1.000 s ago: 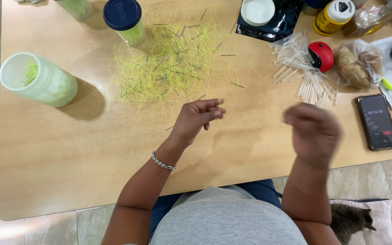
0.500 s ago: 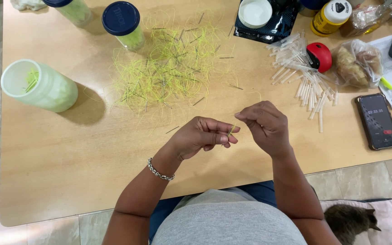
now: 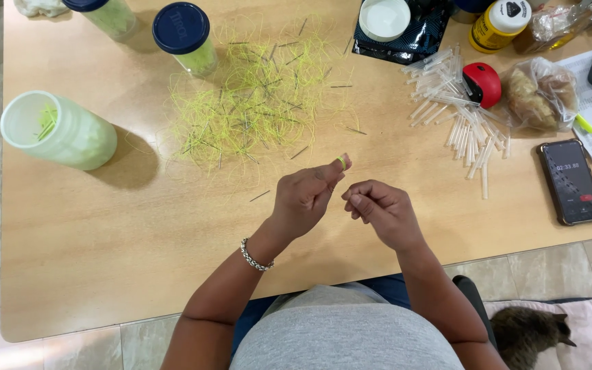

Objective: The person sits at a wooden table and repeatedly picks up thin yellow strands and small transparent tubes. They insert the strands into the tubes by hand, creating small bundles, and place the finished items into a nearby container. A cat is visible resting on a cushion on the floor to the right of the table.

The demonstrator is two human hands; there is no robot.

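Above the desk edge: your two hands meet over bare wood, close together but apart.
Left hand (image 3: 307, 195): closed in a loose fist, thumb up, with a loop of yellow-green thread (image 3: 341, 163) wound round the thumb tip.
Right hand (image 3: 378, 209): curled shut, fingertips pinched as if on the thread's end; what they grip is too fine to tell.
Change: half a second ago your hands touched, pinching together; now they have drawn slightly apart and the thumb is raised with the loop on it, so you seem to be winding or knotting.
Thread pile (image 3: 255, 103): loose yellow-green strands mixed with thin dark pins, beyond your hands on the desk (image 3: 104, 274).
Open jar (image 3: 56, 130): lidless, translucent pale green, at far left; a few green strands inside.
Capped jars (image 3: 183, 34): two with dark blue lids, greenish contents.
Clear tubes (image 3: 457, 103): scattered heap at right, beside a red round object (image 3: 482, 83).
Phone (image 3: 571, 181): flat at right, screen lit.
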